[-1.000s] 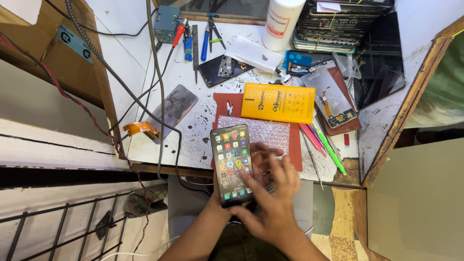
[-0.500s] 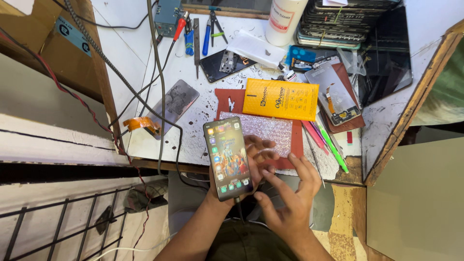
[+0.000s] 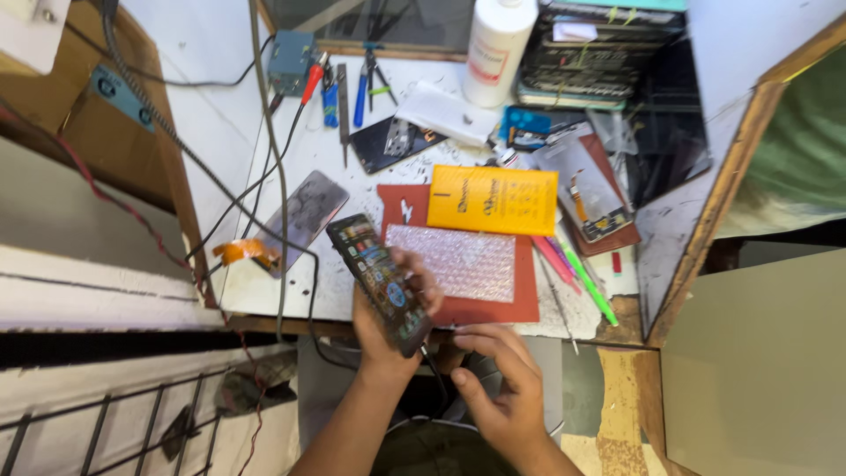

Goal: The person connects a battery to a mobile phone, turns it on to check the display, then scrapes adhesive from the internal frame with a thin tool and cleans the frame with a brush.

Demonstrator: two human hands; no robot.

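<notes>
One cluttered white bench (image 3: 264, 291) w/ red mat (image 3: 493, 308) (wood-walled nook): left hand (image 3: 388, 330) grips phone (image 3: 379, 282), right hand (image 3: 502, 388) loosely curled, empty.

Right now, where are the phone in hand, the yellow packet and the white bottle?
phone (image 3: 381, 282): head view, middle of its lit screen, held in the left hand (image 3: 388, 339).
yellow packet (image 3: 492, 199): head view, centre of its face.
white bottle (image 3: 496, 48): head view, on its label.

Yellow packet (image 3: 492, 199); red mat (image 3: 493, 304); white bottle (image 3: 496, 48).
</notes>
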